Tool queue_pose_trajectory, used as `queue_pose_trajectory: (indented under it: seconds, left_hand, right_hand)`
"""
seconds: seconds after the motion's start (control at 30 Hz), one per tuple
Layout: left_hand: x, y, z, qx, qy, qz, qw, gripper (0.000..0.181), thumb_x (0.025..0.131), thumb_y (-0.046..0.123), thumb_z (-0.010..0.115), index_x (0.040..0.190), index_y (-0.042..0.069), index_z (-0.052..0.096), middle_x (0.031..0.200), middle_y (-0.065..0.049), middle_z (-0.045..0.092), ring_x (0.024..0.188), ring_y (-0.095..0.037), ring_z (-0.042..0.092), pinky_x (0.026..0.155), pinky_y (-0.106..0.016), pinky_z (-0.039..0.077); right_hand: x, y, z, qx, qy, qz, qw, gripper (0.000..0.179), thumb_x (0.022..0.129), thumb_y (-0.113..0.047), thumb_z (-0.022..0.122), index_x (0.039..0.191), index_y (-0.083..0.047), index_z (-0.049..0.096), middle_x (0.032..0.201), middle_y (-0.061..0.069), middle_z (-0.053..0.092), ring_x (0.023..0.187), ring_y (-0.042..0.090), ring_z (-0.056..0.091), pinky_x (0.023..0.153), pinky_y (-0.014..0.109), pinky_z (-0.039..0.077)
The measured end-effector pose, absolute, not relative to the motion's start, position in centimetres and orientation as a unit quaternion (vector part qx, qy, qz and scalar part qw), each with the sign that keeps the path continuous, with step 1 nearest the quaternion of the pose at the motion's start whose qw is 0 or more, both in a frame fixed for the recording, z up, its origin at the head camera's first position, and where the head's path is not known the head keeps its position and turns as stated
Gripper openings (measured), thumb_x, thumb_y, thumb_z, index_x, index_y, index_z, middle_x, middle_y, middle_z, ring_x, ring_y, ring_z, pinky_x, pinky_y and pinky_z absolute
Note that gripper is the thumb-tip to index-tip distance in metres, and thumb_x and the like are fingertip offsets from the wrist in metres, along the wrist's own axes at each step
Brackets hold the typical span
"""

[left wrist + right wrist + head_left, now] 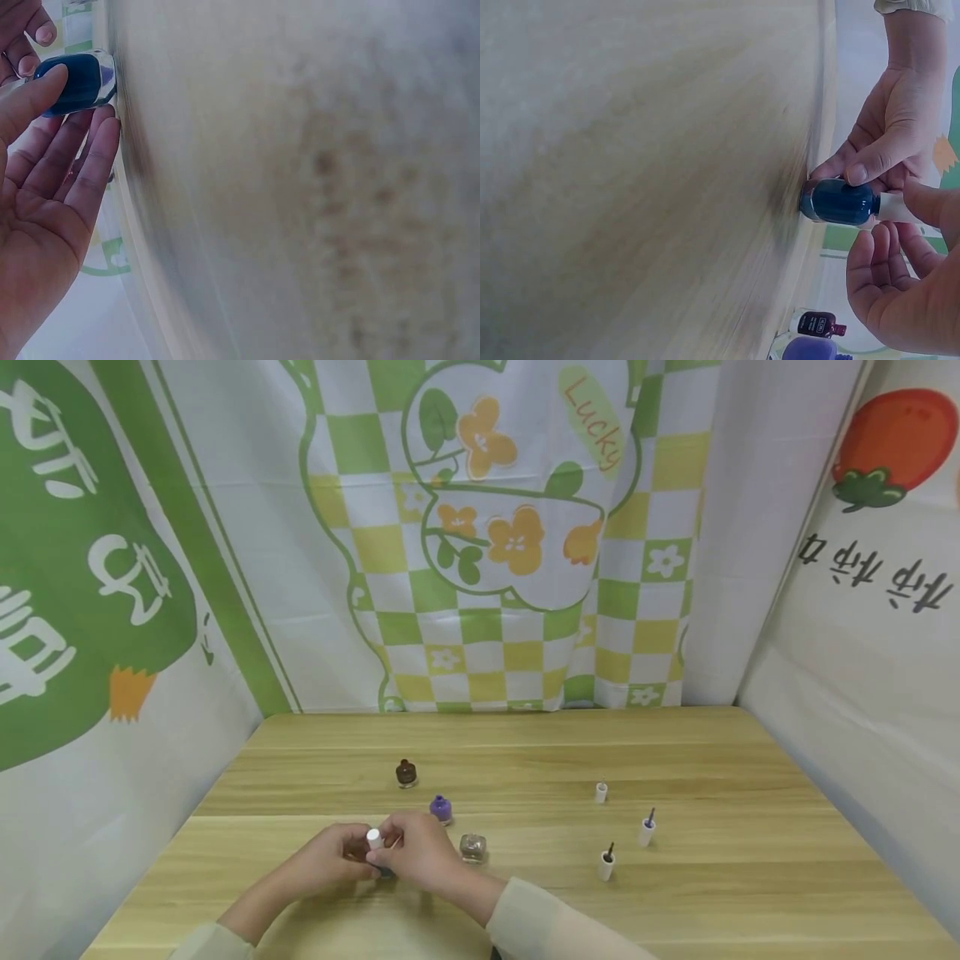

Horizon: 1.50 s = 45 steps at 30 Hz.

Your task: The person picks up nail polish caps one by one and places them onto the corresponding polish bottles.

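So the left hand [330,860] has a little blue bottle [840,201] pinched, thumb on one side and fingers round the other. The bottle's on the left half of the wooden table [720,910], pretty much upright, base down at the tabletop. The right hand [420,852] is pinching the white cap [374,838] between thumb and fingers, right up top. From the right wrist view there's a bit of blue neck peeking out below the cap; can't tell if it's screwed tight.

Around the hands there are three other small bottles, all with their caps off. The purple bottle [441,810] is just past the right hand, the glittery bottle [472,848] is just to the right of it, and the dark bottle [406,774] is farther back.

Well over on the right half, three white caps are standing with brushes up: the rear cap [602,792], the one with a purple brush [647,832], and the front one with a dark brush [607,865]. Behind everything hangs a checked green and yellow sheet [480,635] with "Lucky" on it. Pale sleeves [551,914] on both arms.
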<state>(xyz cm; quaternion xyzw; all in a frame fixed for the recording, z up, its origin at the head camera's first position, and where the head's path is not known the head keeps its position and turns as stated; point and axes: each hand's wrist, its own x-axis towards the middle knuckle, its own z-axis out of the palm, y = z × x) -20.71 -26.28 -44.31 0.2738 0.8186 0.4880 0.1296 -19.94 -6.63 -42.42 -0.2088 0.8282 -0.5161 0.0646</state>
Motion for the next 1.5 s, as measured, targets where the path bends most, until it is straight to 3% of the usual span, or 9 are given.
queue_pose_trajectory:
  seconds: [0.27,0.7,1.23,1.5]
  left_hand:
    - [-20.8,-26.2,-44.3,0.267,0.82,0.486,0.141,0.02,0.086,0.006,0.071,0.104,0.001,0.064,0.101,-0.007,0.069,0.093,-0.016,0.065,0.079,-0.026,0.053]
    - [-20.8,-26.1,-44.0,0.256,0.832,0.471,0.139,0.02,0.085,0.006,0.072,0.103,0.002,0.063,0.098,-0.006,0.068,0.09,-0.021,0.064,0.077,-0.026,0.052]
    - [-20.6,-25.6,-42.6,0.249,0.825,0.491,0.131,0.035,0.084,0.01,0.076,0.113,-0.001,0.059,0.101,-0.01,0.063,0.097,-0.026,0.064,0.083,-0.028,0.054]
    - [-20.4,-25.4,-41.3,0.233,0.839,0.481,0.104,0.045,0.088,0.017,0.073,0.122,-0.005,0.055,0.116,-0.019,0.059,0.103,-0.03,0.06,0.085,-0.032,0.053]
  right_hand:
    - [-20.0,-6.4,-42.4,-0.213,0.826,-0.517,0.071,0.016,0.079,-0.013,0.08,0.092,-0.01,0.07,0.073,-0.011,0.057,0.061,0.004,0.053,0.053,0.019,0.048]
    - [-20.1,-5.5,-41.7,-0.224,0.826,-0.513,0.062,0.023,0.08,-0.018,0.08,0.099,-0.01,0.071,0.08,-0.009,0.058,0.067,0.003,0.053,0.059,0.019,0.048]
    - [-19.1,-2.7,-39.0,-0.251,0.824,-0.507,0.038,0.026,0.083,-0.021,0.079,0.104,-0.009,0.07,0.087,-0.006,0.062,0.075,0.002,0.054,0.064,0.02,0.049]
    - [-18.4,-0.3,-37.3,-0.263,0.814,-0.516,0.038,0.024,0.084,-0.02,0.078,0.105,-0.013,0.069,0.092,-0.011,0.061,0.082,0.004,0.056,0.069,0.022,0.05]
